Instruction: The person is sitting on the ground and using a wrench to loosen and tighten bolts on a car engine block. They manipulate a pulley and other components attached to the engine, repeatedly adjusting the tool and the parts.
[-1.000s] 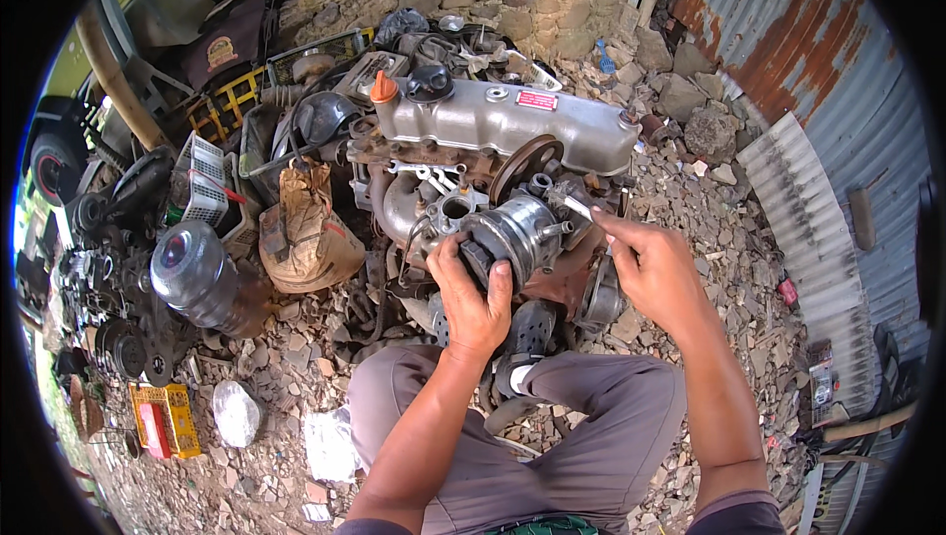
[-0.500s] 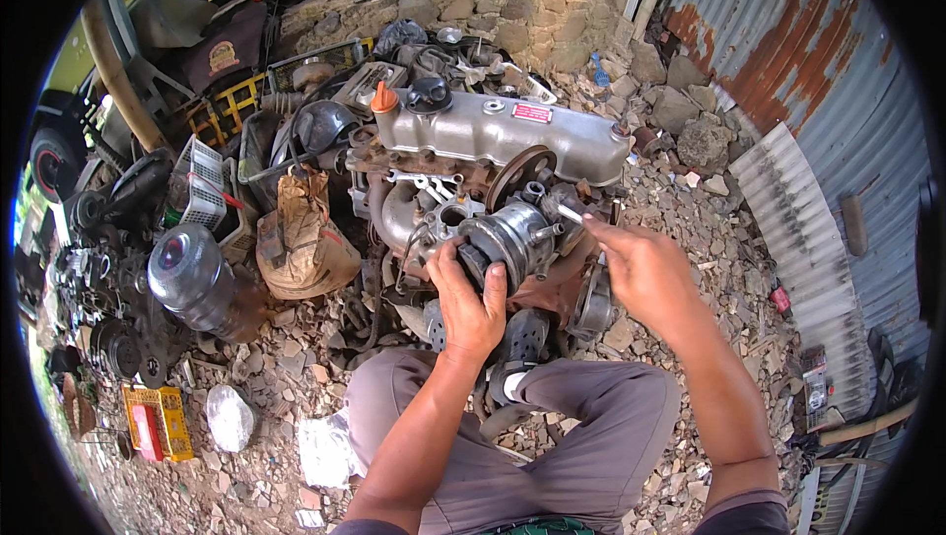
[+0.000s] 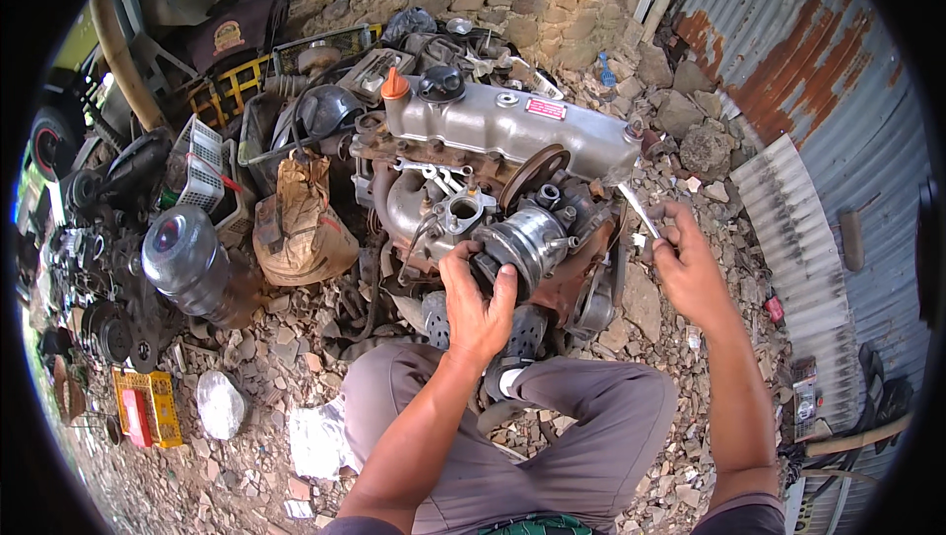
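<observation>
My left hand (image 3: 480, 306) grips the dark near end of a round silver engine part (image 3: 534, 241), which has a wide rim and short pipe stubs. The part is held tilted in front of the engine (image 3: 463, 156), with its grey metal valve cover and orange plug. Off to the right, my right hand (image 3: 687, 264) is closed round the pale handle of a slim brush (image 3: 639, 208). The brush's tip points up and left, near the right end of the valve cover, apart from the silver part. A round flanged opening (image 3: 463, 208) shows on the engine beside the silver part.
Several wrenches (image 3: 434, 175) lie on the engine beside a pulley wheel (image 3: 535, 178). Left of it stand a torn paper sack (image 3: 305, 239) and a clear plastic jug (image 3: 187, 254). Broken stone covers the ground. Corrugated metal sheets (image 3: 847, 111) line the right side.
My right hand has drawn the brush away from the silver part, up and to the right. My left hand keeps its grip, and the view has shifted slightly.
</observation>
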Demonstrator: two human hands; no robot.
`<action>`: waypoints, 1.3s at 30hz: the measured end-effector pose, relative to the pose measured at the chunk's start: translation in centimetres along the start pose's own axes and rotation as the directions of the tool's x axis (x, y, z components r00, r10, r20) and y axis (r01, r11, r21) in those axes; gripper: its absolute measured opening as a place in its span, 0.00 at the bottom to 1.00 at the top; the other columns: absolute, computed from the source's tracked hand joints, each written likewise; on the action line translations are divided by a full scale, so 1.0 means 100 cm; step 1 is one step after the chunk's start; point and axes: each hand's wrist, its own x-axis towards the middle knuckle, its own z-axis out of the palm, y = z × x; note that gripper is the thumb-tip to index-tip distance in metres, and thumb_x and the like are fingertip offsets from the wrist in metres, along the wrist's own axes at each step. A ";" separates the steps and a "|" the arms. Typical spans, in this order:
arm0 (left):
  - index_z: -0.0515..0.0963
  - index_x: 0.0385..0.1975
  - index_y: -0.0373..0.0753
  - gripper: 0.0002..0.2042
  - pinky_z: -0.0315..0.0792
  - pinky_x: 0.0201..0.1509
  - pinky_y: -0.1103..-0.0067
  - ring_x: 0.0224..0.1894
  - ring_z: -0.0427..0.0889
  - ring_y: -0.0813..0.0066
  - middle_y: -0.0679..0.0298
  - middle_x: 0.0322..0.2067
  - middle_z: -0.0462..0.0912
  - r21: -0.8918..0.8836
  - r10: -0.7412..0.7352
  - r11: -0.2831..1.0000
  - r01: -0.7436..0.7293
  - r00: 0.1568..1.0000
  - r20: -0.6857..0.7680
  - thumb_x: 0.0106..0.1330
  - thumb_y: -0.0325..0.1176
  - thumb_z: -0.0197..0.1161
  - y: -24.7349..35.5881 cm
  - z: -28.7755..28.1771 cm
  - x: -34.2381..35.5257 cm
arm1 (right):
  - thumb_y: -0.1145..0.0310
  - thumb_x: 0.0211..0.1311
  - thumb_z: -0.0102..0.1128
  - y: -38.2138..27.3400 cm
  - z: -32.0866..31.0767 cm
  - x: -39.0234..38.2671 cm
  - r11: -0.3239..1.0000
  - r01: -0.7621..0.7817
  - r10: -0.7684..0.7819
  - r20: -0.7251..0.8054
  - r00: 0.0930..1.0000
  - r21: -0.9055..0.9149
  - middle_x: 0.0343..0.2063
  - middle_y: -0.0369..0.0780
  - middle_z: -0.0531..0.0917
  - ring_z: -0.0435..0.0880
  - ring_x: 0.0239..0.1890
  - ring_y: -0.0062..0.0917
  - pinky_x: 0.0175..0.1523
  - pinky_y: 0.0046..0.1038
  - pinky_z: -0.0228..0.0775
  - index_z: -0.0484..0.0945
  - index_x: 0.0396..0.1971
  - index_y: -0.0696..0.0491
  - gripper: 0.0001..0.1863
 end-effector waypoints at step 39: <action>0.53 0.67 0.24 0.46 0.68 0.62 0.62 0.59 0.76 0.38 0.31 0.53 0.76 0.082 -0.433 0.895 0.438 0.814 0.387 0.68 0.66 0.50 0.013 -0.028 0.024 | 0.77 0.66 0.61 -0.067 0.045 0.098 0.992 0.076 -0.092 0.161 0.983 0.104 0.33 0.39 0.81 0.82 0.30 0.23 0.32 0.25 0.78 0.72 0.46 0.60 0.11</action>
